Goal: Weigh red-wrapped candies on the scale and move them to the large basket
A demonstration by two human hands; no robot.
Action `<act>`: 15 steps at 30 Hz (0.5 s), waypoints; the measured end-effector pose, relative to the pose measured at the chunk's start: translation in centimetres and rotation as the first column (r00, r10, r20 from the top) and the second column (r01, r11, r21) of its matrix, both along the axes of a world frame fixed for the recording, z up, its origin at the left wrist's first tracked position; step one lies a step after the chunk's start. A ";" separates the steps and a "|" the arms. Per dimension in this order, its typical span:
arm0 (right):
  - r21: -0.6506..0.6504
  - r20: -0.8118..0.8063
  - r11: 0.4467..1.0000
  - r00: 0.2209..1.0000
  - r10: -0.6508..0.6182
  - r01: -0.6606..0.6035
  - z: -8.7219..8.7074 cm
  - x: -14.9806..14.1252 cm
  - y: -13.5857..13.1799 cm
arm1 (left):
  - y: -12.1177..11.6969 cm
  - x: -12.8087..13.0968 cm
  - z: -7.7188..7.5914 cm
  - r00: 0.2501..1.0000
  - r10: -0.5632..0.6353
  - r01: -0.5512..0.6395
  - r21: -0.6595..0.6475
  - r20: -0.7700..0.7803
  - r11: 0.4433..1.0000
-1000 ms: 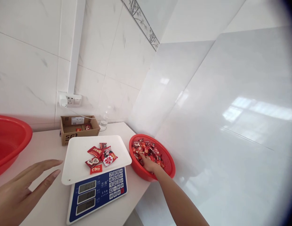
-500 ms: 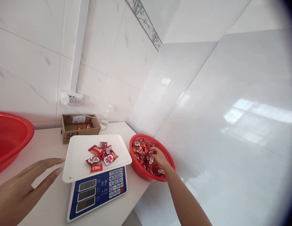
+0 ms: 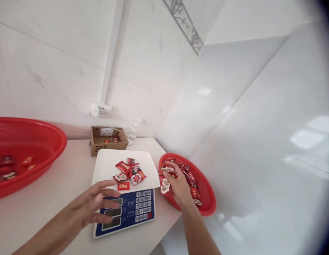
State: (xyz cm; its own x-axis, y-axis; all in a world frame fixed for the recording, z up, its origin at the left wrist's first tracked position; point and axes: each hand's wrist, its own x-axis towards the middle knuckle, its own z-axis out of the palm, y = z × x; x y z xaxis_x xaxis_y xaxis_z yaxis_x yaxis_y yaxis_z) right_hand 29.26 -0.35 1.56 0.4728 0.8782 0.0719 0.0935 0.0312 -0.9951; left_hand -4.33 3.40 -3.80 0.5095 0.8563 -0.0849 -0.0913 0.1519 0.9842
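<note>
A blue digital scale [image 3: 127, 212] with a white weighing tray [image 3: 108, 166] stands on the white counter. Several red candy packets [image 3: 128, 173] lie on the tray. My right hand [image 3: 177, 184] is lifted over the left rim of a small red basket [image 3: 207, 198] full of red candies, its fingers closed on several candy packets [image 3: 165, 179]. My left hand [image 3: 94, 205] hovers over the scale's display side, fingers spread and holding nothing.
A large red basket [image 3: 34, 156] with a few candies sits at the left. A cardboard box [image 3: 108, 140] and a clear bottle [image 3: 132, 136] stand by the tiled wall under a socket [image 3: 102, 110]. The counter edge drops away at the right front.
My right hand has lifted out of the small red basket with candies in it, toward the scale. My left hand has moved right, over the scale's display. The view has shifted left.
</note>
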 end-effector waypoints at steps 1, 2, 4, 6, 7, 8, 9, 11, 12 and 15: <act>0.049 0.055 0.997 0.997 0.058 -0.060 -0.1 -2.4 -0.1 | -0.9 0.8 0.7 0.986 -0.111 0.128 -0.145 0.120 0.981; 0.086 0.127 0.993 0.989 0.073 -0.084 -0.4 -4.7 -0.2 | -1.6 1.6 1.2 0.962 -0.155 0.212 -0.254 0.226 0.944; 0.148 0.246 0.983 0.967 0.071 -0.110 -1.4 -9.2 -0.5 | -2.5 2.8 2.0 0.921 -0.132 0.275 -0.374 0.367 0.886; 0.196 0.312 0.959 0.940 0.136 -0.204 -2.9 -12.8 -0.7 | -2.8 3.5 2.3 0.878 -0.123 0.337 -0.414 0.463 0.846; 0.211 0.334 0.946 0.928 0.166 -0.245 -3.6 -14.3 -0.7 | -2.8 3.6 2.4 0.855 -0.125 0.367 -0.418 0.503 0.831; 0.216 0.347 0.936 0.918 0.192 -0.277 -4.3 -15.4 -0.7 | -2.7 3.6 2.4 0.836 -0.123 0.389 -0.419 0.535 0.820; 0.212 0.349 0.933 0.915 0.205 -0.290 -4.7 -16.2 -0.5 | -2.6 3.5 2.4 0.824 -0.116 0.398 -0.421 0.554 0.815; 0.179 0.329 0.939 0.917 0.224 -0.294 -5.2 -17.0 -0.2 | -2.4 3.1 2.6 0.830 -0.089 0.371 -0.427 0.551 0.825; 0.160 0.316 0.941 0.918 0.237 -0.298 -5.1 -17.1 -0.1 | -2.4 3.0 2.7 0.844 -0.072 0.342 -0.430 0.531 0.836; 0.111 0.284 0.932 0.910 0.303 -0.345 -4.4 -16.8 -0.2 | -2.2 2.7 2.9 0.882 -0.047 0.276 -0.432 0.470 0.858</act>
State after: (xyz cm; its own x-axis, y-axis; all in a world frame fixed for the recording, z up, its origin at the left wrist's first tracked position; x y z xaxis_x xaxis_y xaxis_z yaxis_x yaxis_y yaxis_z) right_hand 12.51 -0.52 -2.84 0.1105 0.9474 0.3004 0.3040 0.2555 -0.9177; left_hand -1.60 1.15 -0.89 0.7180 0.6678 -0.1962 -0.4153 0.6373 0.6491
